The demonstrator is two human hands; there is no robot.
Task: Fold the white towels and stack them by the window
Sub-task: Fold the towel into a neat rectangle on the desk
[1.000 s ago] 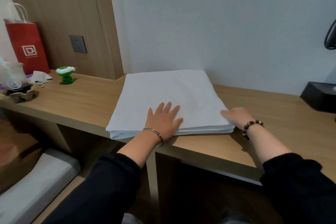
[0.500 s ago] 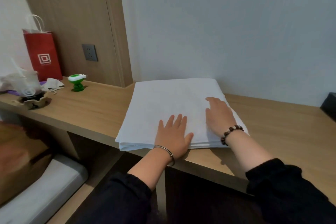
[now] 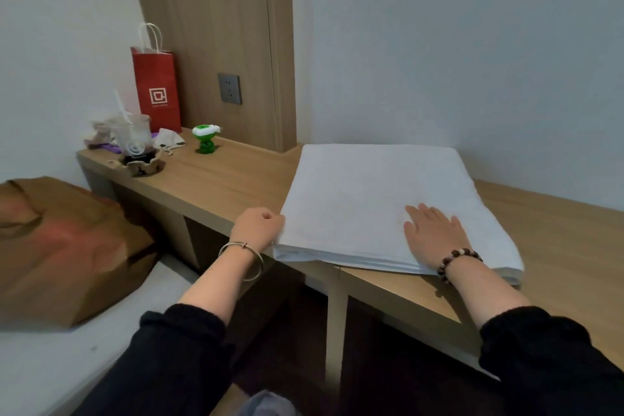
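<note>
Left hand (image 3: 258, 230): grip drawn together, fingers curled in, knuckles touching the near-left edge of the folded white towels (image 3: 364, 192); cannot tell whether the fingers pinch that edge or only butt against it. Metal bangle (image 3: 241, 260) on this wrist, black sleeve (image 3: 175, 358) pushed up the forearm. Right hand (image 3: 435, 235): grip apart, palm down, fingers straight and slightly spread, resting flat on the top of the towels near their front edge. Bead bracelet (image 3: 457, 258) on the wrist. Towels lie as one flat, squared stack of several layers on the wooden table (image 3: 229, 182), front edge along the table's front edge, back edge close to the white wall (image 3: 456, 61). Farther left on the table, well apart from the stack: a green toy figure (image 3: 205, 140), a small white pouch (image 3: 170, 138), a clear plastic cup (image 3: 133, 137) with a straw set in a cardboard holder, and a red paper bag (image 3: 157, 91) standing upright at the wall. A wood panel (image 3: 209, 27) behind carries a grey socket (image 3: 229, 88). Lower left: a brown paper bag (image 3: 64, 246) on a white mattress (image 3: 50, 365).
</note>
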